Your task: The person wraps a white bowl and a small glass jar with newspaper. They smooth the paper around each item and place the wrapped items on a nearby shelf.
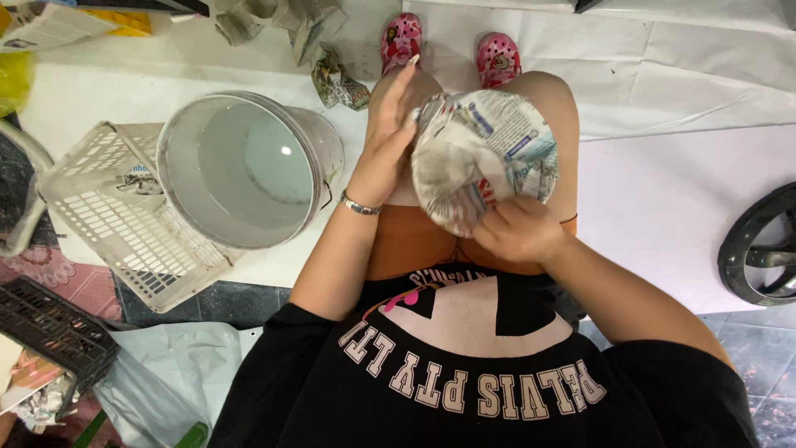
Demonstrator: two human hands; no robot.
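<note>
A round ball-like form covered in newspaper strips (485, 162) rests over my knees. My left hand (388, 137) lies flat against its left side, fingers stretched upward, a silver bracelet at the wrist. My right hand (518, 231) holds the form from below at its near edge, fingers curled under it. Wet grey paper shows on the form's near left part.
A clear plastic bucket of cloudy liquid (249, 170) stands left of my knee, beside a white plastic basket (116, 216). Crumpled newspaper (336, 83) lies near my pink shoes (402, 37). A black crate (50, 332) is at lower left, a black wheel (763, 249) at right.
</note>
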